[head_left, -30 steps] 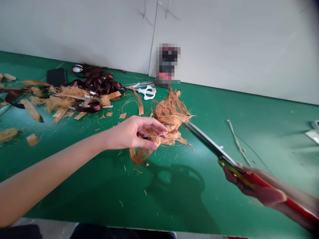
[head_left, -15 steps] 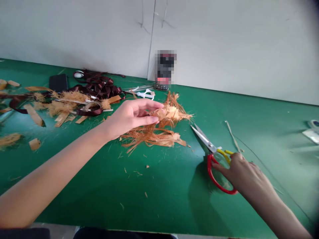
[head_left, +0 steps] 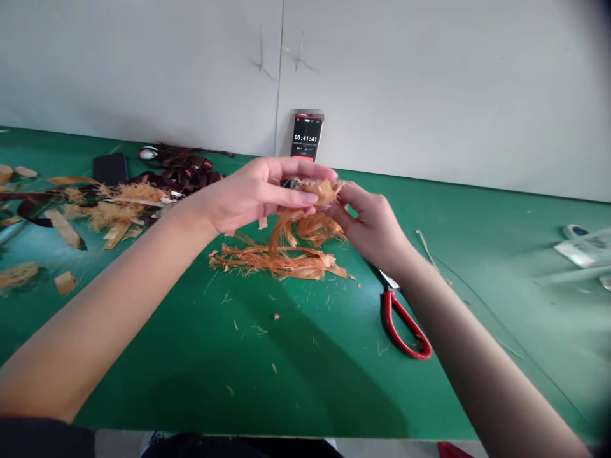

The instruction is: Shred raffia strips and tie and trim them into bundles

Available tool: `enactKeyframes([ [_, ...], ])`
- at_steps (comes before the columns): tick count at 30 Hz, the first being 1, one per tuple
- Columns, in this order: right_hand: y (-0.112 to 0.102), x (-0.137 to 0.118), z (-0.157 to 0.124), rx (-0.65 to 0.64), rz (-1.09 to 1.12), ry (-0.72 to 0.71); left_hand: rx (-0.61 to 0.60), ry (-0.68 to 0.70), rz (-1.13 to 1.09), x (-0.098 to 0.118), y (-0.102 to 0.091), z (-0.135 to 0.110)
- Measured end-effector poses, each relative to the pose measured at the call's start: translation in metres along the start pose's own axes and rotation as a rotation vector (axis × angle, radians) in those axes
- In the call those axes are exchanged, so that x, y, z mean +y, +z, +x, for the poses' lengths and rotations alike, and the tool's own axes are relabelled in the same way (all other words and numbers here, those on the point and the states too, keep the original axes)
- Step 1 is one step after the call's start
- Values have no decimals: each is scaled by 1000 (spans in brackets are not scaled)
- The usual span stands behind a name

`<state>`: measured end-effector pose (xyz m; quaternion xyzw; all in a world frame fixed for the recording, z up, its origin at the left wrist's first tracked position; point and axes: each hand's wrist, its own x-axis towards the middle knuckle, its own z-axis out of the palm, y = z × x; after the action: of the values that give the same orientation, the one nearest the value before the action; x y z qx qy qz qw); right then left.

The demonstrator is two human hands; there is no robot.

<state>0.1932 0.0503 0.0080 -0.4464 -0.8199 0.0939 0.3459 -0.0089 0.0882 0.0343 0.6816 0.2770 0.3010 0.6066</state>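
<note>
Between my two hands, above the green table, is a bundle of orange-tan fringed ribbon [head_left: 321, 191] with loose strands hanging from it. My left hand [head_left: 260, 194] pinches it between thumb and fingers from the left. From the right, the fingers of my right hand [head_left: 370, 222] close on its other end. Below lies a pile of shredded orange strands [head_left: 286, 261] on the table. Red-handled scissors [head_left: 405, 327] rest on the table under my right forearm, which hides part of them.
To the left are tan ribbon scraps and frayed fibres [head_left: 126, 200], dark brown ribbon [head_left: 191, 172] and a dark flat object [head_left: 111, 169]. A phone showing a timer [head_left: 307, 137] leans on the white wall [head_left: 429, 83]. A blurred roll and packet [head_left: 585, 245] lie at right on the table [head_left: 214, 381].
My right hand has let go of the scissors, which now lie on the table, and has moved up and left to the bundle. My left hand has lifted the bundle slightly.
</note>
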Motion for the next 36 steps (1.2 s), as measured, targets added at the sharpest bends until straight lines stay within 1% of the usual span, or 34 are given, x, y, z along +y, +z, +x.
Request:
enactKeyframes([
  [1,-2,1,5,14,-7,5,19,-23,36,2,-3,1],
  [3,-11,1,11,75,-119,0,53,-72,137,6,-11,1],
  [5,-23,2,15,170,-331,-23,71,-104,233,10,-18,0],
  [7,-34,6,14,240,-562,-45,96,-111,299,12,-23,-3],
  [9,-38,14,9,269,-742,-59,156,-92,347,9,-26,-5],
  [10,-37,19,6,265,-806,-60,198,-78,377,6,-27,-5],
  [12,-26,31,-4,221,-880,-34,276,-72,475,-8,-30,-7],
  [13,-18,37,-10,146,-886,7,299,-82,544,-17,-32,-8],
  [15,-1,50,-22,-3,-859,144,305,-146,734,-39,-39,-12],
  [16,7,56,-27,-63,-837,226,286,-192,816,-51,-42,-15],
  [17,14,62,-32,-89,-829,277,261,-220,843,-61,-46,-18],
  [18,19,67,-36,-102,-826,326,285,-213,869,-71,-49,-21],
  [21,21,80,-40,-70,-845,482,490,-113,1131,-93,-52,-27],
  [22,19,83,-39,-51,-856,543,506,-75,1222,-98,-50,-27],
  [23,16,86,-37,-30,-868,605,481,-41,1291,-103,-48,-27],
  [24,12,88,-35,-12,-880,668,424,-9,1337,-107,-46,-25],
  [26,6,94,-30,7,-899,780,285,33,1370,-116,-41,-19],
  [27,4,97,-29,6,-903,826,237,42,1374,-120,-40,-16],
  [29,3,103,-29,-19,-899,887,186,47,1373,-128,-39,-11],
  [31,6,111,-32,-62,-883,918,176,51,1373,-133,-39,-7],
  [33,10,118,-37,-101,-864,939,175,62,1381,-131,-38,-5],
  [34,11,121,-40,-113,-855,950,190,61,1391,-126,-36,-5],
  [36,14,126,-43,-119,-843,974,273,26,1426,-112,-27,-2],
])
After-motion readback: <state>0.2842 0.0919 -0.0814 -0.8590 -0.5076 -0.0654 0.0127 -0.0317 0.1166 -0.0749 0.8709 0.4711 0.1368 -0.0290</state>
